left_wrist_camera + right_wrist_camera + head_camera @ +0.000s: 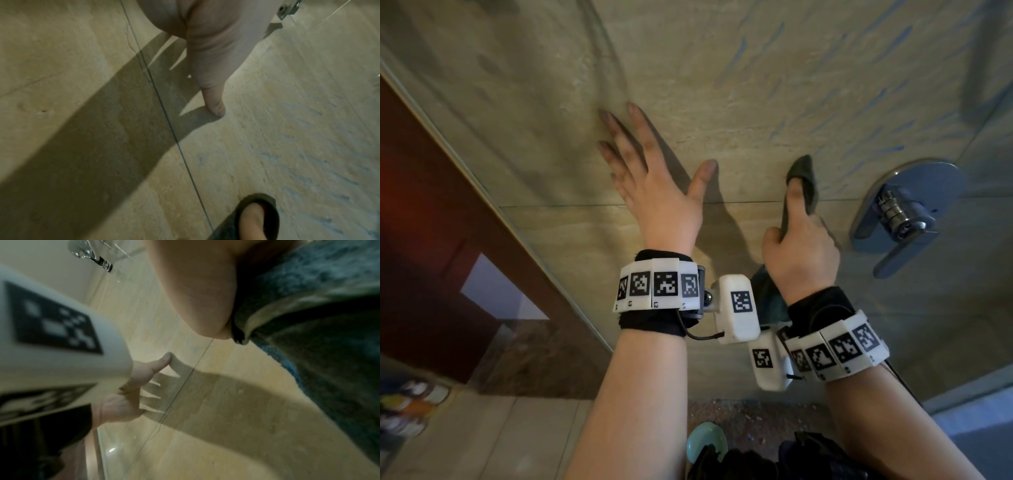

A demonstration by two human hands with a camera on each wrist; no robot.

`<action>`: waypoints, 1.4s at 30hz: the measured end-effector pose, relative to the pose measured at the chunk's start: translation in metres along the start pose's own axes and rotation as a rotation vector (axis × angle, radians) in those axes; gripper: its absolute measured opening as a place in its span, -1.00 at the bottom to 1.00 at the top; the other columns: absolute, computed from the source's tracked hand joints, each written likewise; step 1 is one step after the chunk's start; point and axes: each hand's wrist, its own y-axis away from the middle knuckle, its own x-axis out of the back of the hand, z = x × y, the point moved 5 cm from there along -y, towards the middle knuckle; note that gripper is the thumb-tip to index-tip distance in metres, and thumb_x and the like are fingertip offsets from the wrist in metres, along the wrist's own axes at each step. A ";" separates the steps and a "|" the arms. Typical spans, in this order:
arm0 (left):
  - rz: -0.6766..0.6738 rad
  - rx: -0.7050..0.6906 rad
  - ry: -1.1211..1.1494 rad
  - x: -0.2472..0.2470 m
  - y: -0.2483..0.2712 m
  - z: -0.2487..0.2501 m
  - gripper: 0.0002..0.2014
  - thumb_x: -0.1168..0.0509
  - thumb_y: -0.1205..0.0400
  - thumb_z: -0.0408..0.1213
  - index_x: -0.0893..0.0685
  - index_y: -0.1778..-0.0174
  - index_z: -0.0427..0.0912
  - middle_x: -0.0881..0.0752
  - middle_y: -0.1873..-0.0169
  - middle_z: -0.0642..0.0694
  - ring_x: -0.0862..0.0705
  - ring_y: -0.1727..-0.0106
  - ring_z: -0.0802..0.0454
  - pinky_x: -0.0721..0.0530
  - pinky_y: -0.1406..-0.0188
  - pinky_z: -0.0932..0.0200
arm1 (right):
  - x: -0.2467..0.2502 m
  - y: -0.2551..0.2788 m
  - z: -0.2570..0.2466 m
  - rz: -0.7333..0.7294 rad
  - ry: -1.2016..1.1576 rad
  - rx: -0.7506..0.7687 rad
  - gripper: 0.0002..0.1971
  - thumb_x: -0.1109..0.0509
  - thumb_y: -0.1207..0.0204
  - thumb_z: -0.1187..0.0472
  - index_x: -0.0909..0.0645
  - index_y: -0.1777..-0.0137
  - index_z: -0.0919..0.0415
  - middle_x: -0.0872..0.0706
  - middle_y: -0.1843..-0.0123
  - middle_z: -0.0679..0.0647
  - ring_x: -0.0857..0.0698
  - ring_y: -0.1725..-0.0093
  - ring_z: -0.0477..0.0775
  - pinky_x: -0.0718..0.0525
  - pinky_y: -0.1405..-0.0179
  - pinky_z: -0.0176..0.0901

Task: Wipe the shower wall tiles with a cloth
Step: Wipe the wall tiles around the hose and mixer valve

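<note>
**Keep the cloth flat and work toward the streaks**

The right hand grasps the dark cloth, thumb pinning it against the wall tiles, just at 9 o'clock of the chrome valve handle. The left hand is released, fingers spread flat on the tile as a brace. Bluish streaks lie at 1 o'clock of the cloth; I'd press with more fingers and sweep overlapping strokes there, skirting the handle.

Speckled brown stone floor down there, with a pale green round dish lying on it.
</note>
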 end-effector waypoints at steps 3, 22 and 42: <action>-0.010 0.014 -0.009 -0.001 0.001 0.002 0.04 -0.33 -0.55 0.24 0.14 -0.69 -0.23 0.22 -0.67 -0.33 0.23 -0.66 -0.41 0.14 -0.59 -0.28 | -0.001 0.000 0.000 -0.019 0.005 -0.006 -0.25 -0.17 -0.60 0.18 0.17 -0.68 -0.01 -0.58 -0.08 0.26 -0.62 0.02 0.31 -0.39 0.20 -0.05; -0.082 0.106 -0.016 -0.022 0.012 0.018 0.21 -0.44 -0.46 0.23 0.28 -0.67 -0.27 0.33 -0.64 -0.37 0.32 -0.64 -0.42 0.11 -0.60 -0.29 | -0.001 0.000 0.014 -0.014 -0.032 -0.051 -0.26 -0.18 -0.60 0.18 0.13 -0.68 -0.06 -0.57 -0.19 0.30 -0.62 -0.07 0.34 -0.39 0.15 -0.04; -0.089 0.109 -0.102 -0.024 0.014 0.015 0.22 -0.36 -0.45 0.31 0.31 -0.67 -0.26 0.33 -0.64 -0.37 0.32 -0.65 -0.39 0.10 -0.63 -0.30 | 0.002 0.000 0.016 0.019 -0.099 -0.043 -0.27 -0.20 -0.60 0.17 0.11 -0.68 -0.07 -0.59 -0.16 0.25 -0.62 -0.07 0.30 -0.39 0.13 -0.07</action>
